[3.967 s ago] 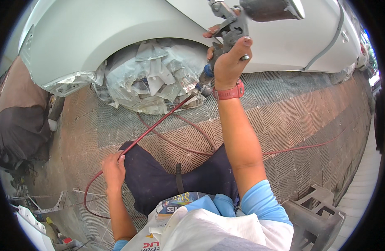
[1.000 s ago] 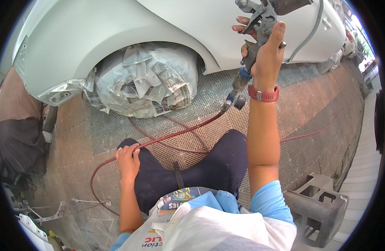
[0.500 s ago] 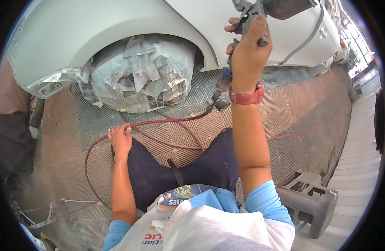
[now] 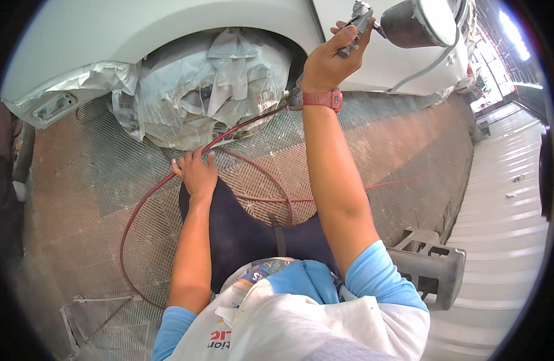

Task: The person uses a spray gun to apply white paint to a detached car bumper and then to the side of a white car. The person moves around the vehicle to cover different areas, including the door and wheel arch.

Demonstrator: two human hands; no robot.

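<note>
A metal spray gun with a dark, rounded cup sits in the grip of my right hand, raised beside the pale car body. My right fingers wrap its handle, partly hidden by the hand. From behind my right wrist, which wears a red watch, a red air hose runs down to my left hand. The left fingers are closed around the hose above my left knee. Just beyond, the wheel is covered with translucent plastic sheeting and newspaper.
The hose loops over a patterned floor. At my right stands a grey plastic step stool, near a white corrugated panel. A thin white frame lies at the lower left. Foil-like masking covers the car's lower corner.
My right hand has moved left and up with the spray gun, turning it so the cup shows more. My left hand, still on the hose, has shifted up and right. The whole view has shifted.
</note>
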